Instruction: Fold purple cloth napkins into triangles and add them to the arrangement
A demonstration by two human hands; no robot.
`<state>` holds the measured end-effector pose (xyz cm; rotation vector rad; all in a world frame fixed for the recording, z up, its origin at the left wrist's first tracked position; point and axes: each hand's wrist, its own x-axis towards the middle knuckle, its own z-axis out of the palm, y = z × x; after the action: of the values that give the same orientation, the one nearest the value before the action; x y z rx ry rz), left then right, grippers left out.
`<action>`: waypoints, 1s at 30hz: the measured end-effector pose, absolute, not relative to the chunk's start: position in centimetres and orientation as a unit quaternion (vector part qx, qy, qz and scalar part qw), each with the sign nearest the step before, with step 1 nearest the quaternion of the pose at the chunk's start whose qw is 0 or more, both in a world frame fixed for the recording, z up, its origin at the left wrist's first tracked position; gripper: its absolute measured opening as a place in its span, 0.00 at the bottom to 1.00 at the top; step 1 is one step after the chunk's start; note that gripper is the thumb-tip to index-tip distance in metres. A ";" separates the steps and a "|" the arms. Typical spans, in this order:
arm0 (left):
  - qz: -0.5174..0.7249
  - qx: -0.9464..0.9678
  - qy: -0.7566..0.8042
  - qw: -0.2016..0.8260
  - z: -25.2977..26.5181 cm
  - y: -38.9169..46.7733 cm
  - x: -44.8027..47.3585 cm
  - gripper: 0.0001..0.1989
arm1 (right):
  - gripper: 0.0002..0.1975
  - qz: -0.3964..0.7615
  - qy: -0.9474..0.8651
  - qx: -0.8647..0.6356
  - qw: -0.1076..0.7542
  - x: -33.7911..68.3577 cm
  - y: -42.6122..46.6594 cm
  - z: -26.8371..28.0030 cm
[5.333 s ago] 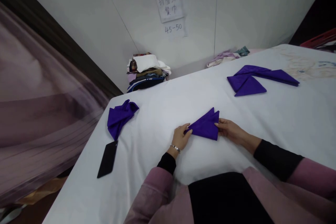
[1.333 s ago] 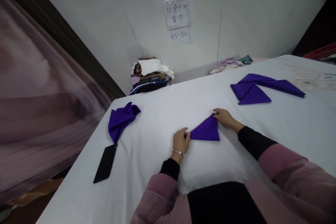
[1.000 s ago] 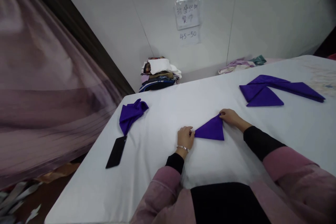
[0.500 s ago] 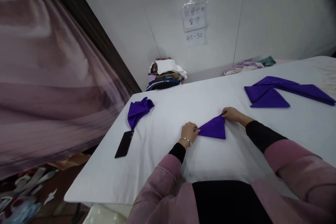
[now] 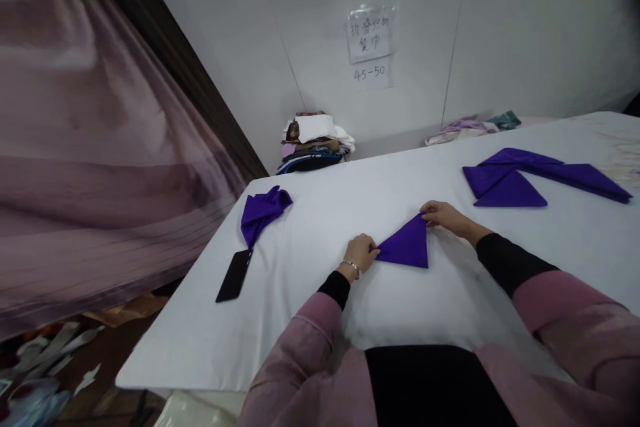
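A purple napkin (image 5: 409, 245), folded into a triangle, lies on the white-covered table (image 5: 320, 320) in front of me. My left hand (image 5: 361, 253), with a bracelet at its wrist, pinches the napkin's left corner. At its upper right corner, my right hand (image 5: 440, 215) grips the cloth between thumb and fingers. Further right on the table are more purple napkins (image 5: 520, 177), folded flat with pointed ends. Another purple napkin (image 5: 263, 212), bunched into a folded shape, rests near the left edge.
A black phone (image 5: 234, 275) lies by the table's left side, just below the bunched napkin. Against the wall stand a stack of folded clothes (image 5: 315, 143) and a cloth heap (image 5: 470, 127). A pink curtain (image 5: 100, 147) hangs at left. Handwritten sheets (image 5: 370, 40) are on the wall.
The whole view has shifted slightly. Both hands keep their hold on the triangular napkin's corners, and the right hand's fingers have moved a little at the upper corner.
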<state>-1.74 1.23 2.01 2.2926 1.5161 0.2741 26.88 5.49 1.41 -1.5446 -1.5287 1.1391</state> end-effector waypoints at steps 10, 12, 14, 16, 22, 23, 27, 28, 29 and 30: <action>0.095 0.841 0.481 0.228 2.0 1.3 -2.0 0.10 | 0.18 0.531 -0.587 -0.459 0.403 25.8 4.0 6.5; 0.102 0.838 0.482 0.233 2.0 1.2 -2.1 0.07 | 0.19 0.517 -0.605 -0.458 0.397 25.7 3.9 6.8; 0.112 0.833 0.488 0.234 2.3 1.2 -2.4 0.06 | 0.20 0.493 -0.628 -0.460 0.388 25.7 3.9 7.0; 0.129 0.827 0.499 0.225 3.0 1.3 -2.9 0.06 | 0.20 0.456 -0.659 -0.459 0.383 25.7 3.9 7.4; 0.268 0.811 0.519 0.038 6.3 2.0 -4.9 0.08 | 0.16 0.141 -0.816 -0.403 0.390 24.8 2.7 9.7; 0.283 0.811 0.512 -0.003 6.3 1.9 -5.2 0.08 | 0.16 0.085 -0.836 -0.389 0.379 24.4 2.3 9.4; 0.215 0.840 0.497 -0.023 4.0 0.4 -6.0 0.08 | 0.17 0.004 -0.892 -0.342 0.296 23.5 0.5 5.1; 0.193 0.847 0.495 -0.009 3.2 -0.1 -6.1 0.08 | 0.17 0.011 -0.901 -0.336 0.273 23.4 0.0 3.6; 0.178 0.851 0.494 0.003 2.4 -0.7 -6.2 0.08 | 0.17 0.021 -0.907 -0.337 0.252 23.3 -0.5 2.2; 0.171 0.852 0.495 0.012 1.8 -1.1 -6.2 0.08 | 0.16 0.030 -0.909 -0.342 0.236 23.3 -0.9 1.0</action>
<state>-6.25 -1.14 1.77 2.6555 1.5427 0.5341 23.35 -0.94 1.02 -0.9385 -2.4931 0.0836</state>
